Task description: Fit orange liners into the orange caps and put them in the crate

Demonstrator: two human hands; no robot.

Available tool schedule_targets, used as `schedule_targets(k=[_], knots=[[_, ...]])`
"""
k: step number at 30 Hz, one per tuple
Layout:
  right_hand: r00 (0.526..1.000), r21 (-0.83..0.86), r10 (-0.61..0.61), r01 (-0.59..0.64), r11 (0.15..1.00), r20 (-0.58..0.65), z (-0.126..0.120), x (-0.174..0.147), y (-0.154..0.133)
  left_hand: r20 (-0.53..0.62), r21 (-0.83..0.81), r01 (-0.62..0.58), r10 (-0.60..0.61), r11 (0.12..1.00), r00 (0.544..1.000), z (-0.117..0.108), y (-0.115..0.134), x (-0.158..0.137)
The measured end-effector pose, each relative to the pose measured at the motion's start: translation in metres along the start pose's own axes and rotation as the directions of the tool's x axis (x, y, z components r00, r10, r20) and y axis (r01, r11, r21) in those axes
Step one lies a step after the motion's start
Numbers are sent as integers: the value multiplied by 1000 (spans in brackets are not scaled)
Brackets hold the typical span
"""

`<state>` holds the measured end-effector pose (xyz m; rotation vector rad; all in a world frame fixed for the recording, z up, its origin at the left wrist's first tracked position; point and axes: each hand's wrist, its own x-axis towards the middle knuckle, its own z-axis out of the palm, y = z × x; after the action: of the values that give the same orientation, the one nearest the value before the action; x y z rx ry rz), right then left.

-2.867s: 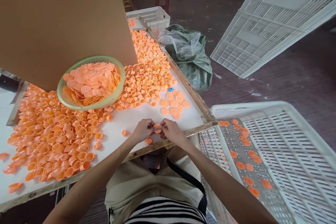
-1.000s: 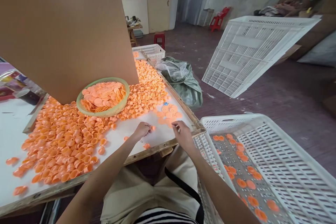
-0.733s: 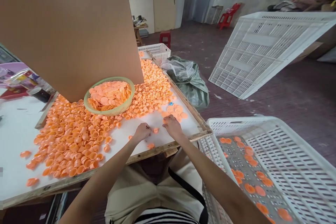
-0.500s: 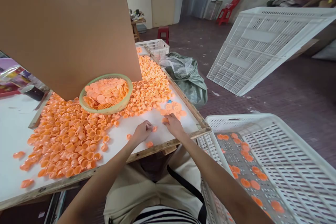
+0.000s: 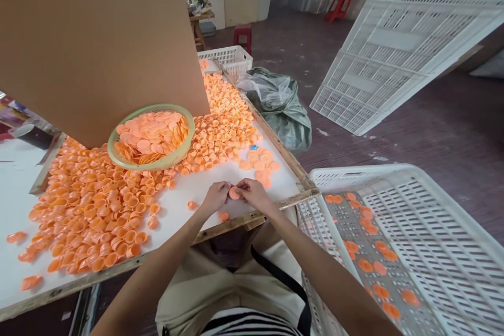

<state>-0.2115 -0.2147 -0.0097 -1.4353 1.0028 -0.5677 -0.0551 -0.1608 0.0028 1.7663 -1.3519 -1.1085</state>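
Near the table's front edge, my right hand [image 5: 254, 194] pinches a flat orange plastic disc [image 5: 234, 192] between thumb and fingers. My left hand [image 5: 214, 197] is closed, its fingertips against the disc's left side; whatever they hold is hidden behind the disc. Two loose small orange cups lie close by, one cup [image 5: 191, 205] left of my left hand and another piece [image 5: 223, 216] below it. Beyond my right hand, several flat orange discs [image 5: 260, 160] are spread beside a small blue piece [image 5: 254, 147]. A green basket [image 5: 112, 149] heaped with discs stands among the cups.
A large pile of orange cups [image 5: 98, 210] covers the table's left and back. A tall cardboard sheet [image 5: 102, 37] rises behind the basket. On my right, a white crate [image 5: 444, 226] holds scattered orange pieces; a stacked crate [image 5: 378, 58] and green sack [image 5: 289, 115] stand beyond.
My right hand has come left and nearer from the loose discs, bringing a disc to my left hand. The orange cup seen at my left fingertips is now hidden. The view has tilted slightly down.
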Motion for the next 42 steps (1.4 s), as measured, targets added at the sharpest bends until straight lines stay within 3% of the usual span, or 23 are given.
schedule_targets(k=[5, 11, 15, 21, 30, 36, 42], knots=[[999, -51, -39, 38, 998, -28, 6, 3, 8, 102, -101, -21, 31, 995, 994, -2, 0, -1], [997, -63, -63, 61, 996, -34, 5, 5, 13, 115, -163, 38, -19, 986, 993, -1, -2, 3], [999, -19, -18, 19, 1000, 42, 1, 7, 10, 144, -209, 119, -89, 971, 986, -5, 0, 8], [990, 92, 77, -88, 992, 115, -4, 11, 5, 263, -255, 151, -82, 955, 961, -13, 2, 16], [997, -48, 65, -63, 997, 51, -2, 12, 3, 234, -223, 220, -167, 950, 958, -7, 9, 22], [961, -116, 270, -262, 958, 60, 0, 21, -12, 237, -93, 328, -299, 940, 924, -7, 18, 33], [910, -111, 390, -377, 919, 139, -1, 34, -13, 305, -180, 443, -378, 878, 874, -12, 18, 41]])
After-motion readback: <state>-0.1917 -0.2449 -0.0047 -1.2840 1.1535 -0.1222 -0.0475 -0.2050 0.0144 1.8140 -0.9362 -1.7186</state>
